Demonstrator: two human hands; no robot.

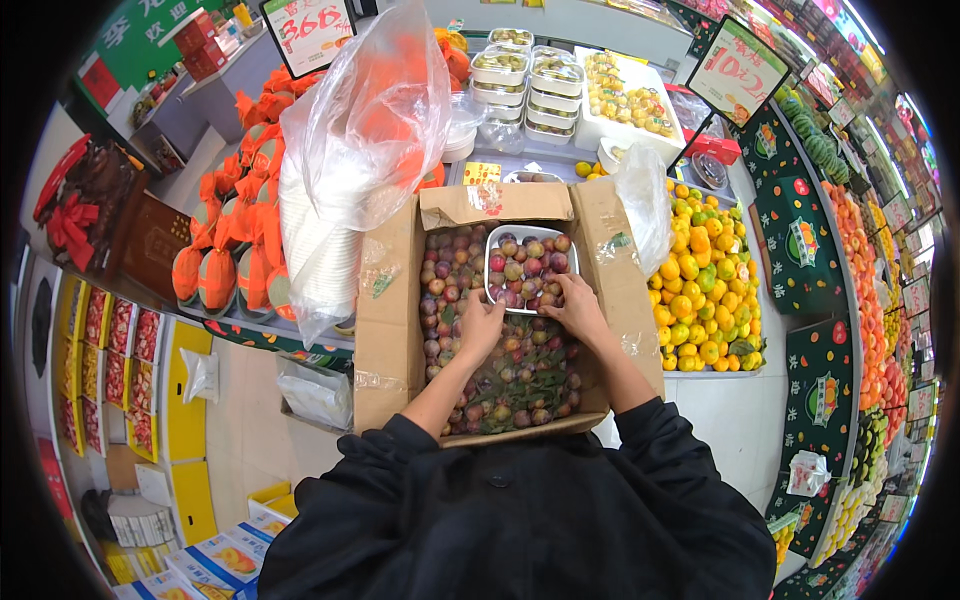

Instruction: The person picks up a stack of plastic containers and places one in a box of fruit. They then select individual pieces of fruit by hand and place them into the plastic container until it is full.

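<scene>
An open cardboard box (388,330) full of plums (525,409) and some green leaves stands before me. On the plums, in the far part of the box, rests a white plastic tray (490,281) filled with plums. My left hand (481,322) is at the tray's near left corner, thumb and fingers close to the rim. My right hand (576,306) is at its near right side, fingertips on the rim or on a plum there; which one, I cannot tell.
Left of the box stands a bagged stack of white trays (322,255), with netted melons (217,277) beyond. Lidded fruit tubs (499,67) and a white foam box (664,112) are behind. Oranges or mandarins (701,277) lie on the right, near a hanging plastic bag (643,202).
</scene>
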